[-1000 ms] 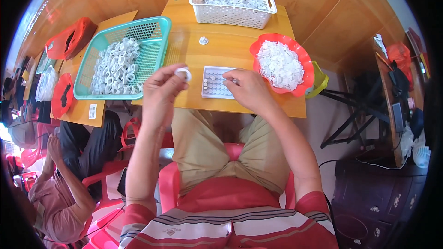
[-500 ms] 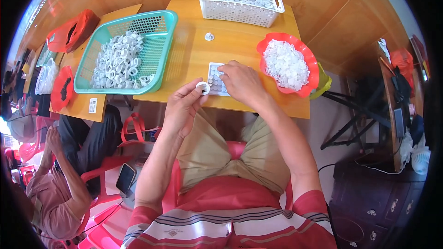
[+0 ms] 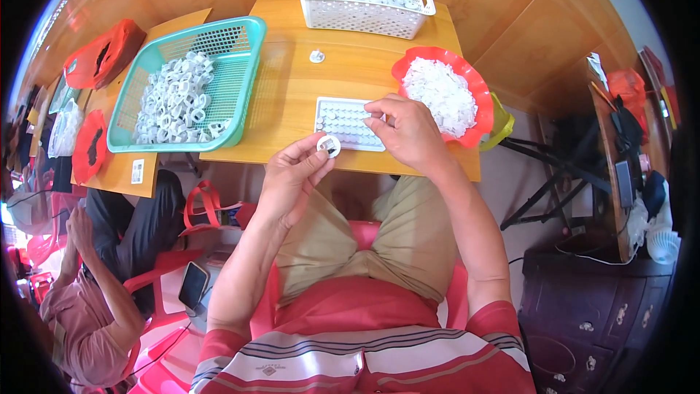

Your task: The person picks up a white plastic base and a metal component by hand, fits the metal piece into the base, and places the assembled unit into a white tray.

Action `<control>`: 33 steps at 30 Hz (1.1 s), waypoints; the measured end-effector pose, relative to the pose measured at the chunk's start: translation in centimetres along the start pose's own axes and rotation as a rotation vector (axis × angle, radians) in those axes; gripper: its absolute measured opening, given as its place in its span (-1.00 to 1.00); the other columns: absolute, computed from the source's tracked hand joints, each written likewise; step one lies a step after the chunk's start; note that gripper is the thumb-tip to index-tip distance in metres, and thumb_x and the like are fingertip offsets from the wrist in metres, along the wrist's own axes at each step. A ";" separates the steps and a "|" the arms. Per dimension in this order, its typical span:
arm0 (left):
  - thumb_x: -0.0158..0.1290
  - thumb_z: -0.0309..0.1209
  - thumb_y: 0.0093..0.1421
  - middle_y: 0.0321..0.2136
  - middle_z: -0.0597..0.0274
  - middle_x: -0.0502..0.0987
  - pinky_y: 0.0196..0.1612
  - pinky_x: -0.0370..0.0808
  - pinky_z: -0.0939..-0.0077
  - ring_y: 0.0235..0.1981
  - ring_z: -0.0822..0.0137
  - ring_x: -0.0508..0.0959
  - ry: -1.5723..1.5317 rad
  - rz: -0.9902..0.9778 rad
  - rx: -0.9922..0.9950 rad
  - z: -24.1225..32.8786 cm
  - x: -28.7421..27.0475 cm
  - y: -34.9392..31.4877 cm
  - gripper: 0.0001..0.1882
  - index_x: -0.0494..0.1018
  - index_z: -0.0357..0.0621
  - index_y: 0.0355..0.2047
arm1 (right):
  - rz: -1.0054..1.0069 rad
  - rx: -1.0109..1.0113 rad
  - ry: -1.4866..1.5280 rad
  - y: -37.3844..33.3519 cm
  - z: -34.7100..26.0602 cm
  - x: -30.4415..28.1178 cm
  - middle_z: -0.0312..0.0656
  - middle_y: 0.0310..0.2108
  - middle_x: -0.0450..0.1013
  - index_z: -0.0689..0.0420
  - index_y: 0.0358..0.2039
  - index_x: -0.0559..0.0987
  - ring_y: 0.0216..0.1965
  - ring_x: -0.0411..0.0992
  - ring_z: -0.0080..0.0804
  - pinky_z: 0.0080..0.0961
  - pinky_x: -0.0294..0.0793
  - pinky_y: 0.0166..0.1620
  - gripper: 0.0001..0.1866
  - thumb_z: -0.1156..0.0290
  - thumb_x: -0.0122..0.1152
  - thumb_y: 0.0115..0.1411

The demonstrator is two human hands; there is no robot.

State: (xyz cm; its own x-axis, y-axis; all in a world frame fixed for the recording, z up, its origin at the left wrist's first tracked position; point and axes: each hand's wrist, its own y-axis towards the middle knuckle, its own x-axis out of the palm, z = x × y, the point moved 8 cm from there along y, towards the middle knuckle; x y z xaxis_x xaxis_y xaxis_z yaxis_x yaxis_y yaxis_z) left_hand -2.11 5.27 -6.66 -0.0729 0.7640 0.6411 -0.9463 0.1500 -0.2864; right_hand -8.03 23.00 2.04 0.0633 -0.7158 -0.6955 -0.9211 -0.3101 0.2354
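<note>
My left hand (image 3: 293, 176) pinches a round white plastic part (image 3: 329, 145) with a dark opening between thumb and fingers, in front of the tray. A shallow white tray (image 3: 341, 100) lies near the table's front edge, with rows of small pale pieces (image 3: 344, 118) in it. Over the tray's right end is my right hand (image 3: 410, 131), its thumb and forefinger drawn close together. Whatever they hold, if anything, is too small to make out.
A green basket (image 3: 251, 66) of grey-white plastic parts stands left, a white perforated basket (image 3: 357, 18) at the back. Right is a red scalloped bowl (image 3: 484, 95) of clear-white pieces. A loose white part (image 3: 316, 56) lies mid-table. Another person (image 3: 91, 306) sits at left.
My right hand has shifted from covering the tray to its right end, uncovering the rows of pieces. The left hand keeps the round part; the whole view has shifted slightly.
</note>
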 end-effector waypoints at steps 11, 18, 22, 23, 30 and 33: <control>0.06 -0.64 0.21 -0.19 0.09 0.57 -0.15 0.64 0.56 -0.21 0.33 0.61 -0.019 0.014 -0.006 -0.9 0.1 -0.4 -0.71 0.44 -0.35 -0.04 | -0.185 0.086 0.451 -0.3 0.1 3.0 -0.15 -0.31 0.57 0.32 -0.22 0.61 -0.32 0.52 -0.51 -0.52 0.51 -0.24 -0.80 0.48 0.26 0.16; 0.10 -0.61 0.20 -0.25 0.17 0.57 -0.24 0.56 0.64 -0.31 0.45 0.57 0.137 0.038 0.089 -0.4 0.1 -0.6 -0.69 0.44 -0.36 -0.03 | -0.248 0.034 0.423 -1.2 -1.4 4.8 -0.06 -0.48 0.56 0.34 -0.29 0.60 -0.46 0.54 -0.38 -0.46 0.49 -0.33 -0.79 0.45 0.22 0.12; 0.09 -0.60 0.22 -0.21 0.15 0.57 -0.22 0.56 0.61 -0.29 0.43 0.57 0.160 0.074 0.143 -0.4 0.0 -0.5 -0.69 0.43 -0.36 -0.01 | -0.156 0.125 0.540 -2.1 -0.5 5.3 -0.16 -0.48 0.56 0.35 -0.33 0.58 -0.46 0.52 -0.52 -0.56 0.51 -0.35 -0.86 0.52 0.20 0.16; 0.09 -0.60 0.22 -0.21 0.15 0.57 -0.22 0.56 0.61 -0.29 0.43 0.57 0.160 0.074 0.143 -0.6 0.2 -0.5 -0.69 0.43 -0.36 -0.01 | -0.136 0.206 0.697 -2.5 0.3 6.1 -0.19 -0.44 0.55 0.32 -0.32 0.58 -0.44 0.51 -0.58 -0.60 0.53 -0.33 -0.89 0.54 0.20 0.19; 0.10 -0.57 0.23 -0.30 0.24 0.57 -0.26 0.54 0.63 -0.35 0.49 0.55 0.103 0.150 0.176 -1.0 -0.2 -0.7 -0.71 0.46 -0.34 -0.02 | -0.040 0.419 1.123 -4.7 1.1 8.6 -0.18 -0.51 0.52 0.31 -0.41 0.54 -0.51 0.49 -0.56 -0.61 0.50 -0.47 -0.94 0.58 0.19 0.14; 0.10 -0.57 0.23 -0.31 0.23 0.57 -0.27 0.54 0.63 -0.36 0.49 0.55 0.148 0.172 0.196 -1.1 -0.3 -0.7 -0.69 0.45 -0.34 -0.01 | -0.159 0.361 0.964 -4.6 1.6 8.8 -0.21 -0.54 0.51 0.31 -0.45 0.54 -0.52 0.47 -0.60 -0.63 0.47 -0.49 -0.94 0.58 0.18 0.14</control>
State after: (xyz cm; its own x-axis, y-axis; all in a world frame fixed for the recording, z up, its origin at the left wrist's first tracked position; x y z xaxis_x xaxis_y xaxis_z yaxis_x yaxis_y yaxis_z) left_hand -1.13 5.58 -7.43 -0.2041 0.8533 0.4798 -0.9678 -0.1023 -0.2298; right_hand -3.86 19.12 -6.20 0.3274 -0.9287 0.1739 -0.9256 -0.3523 -0.1387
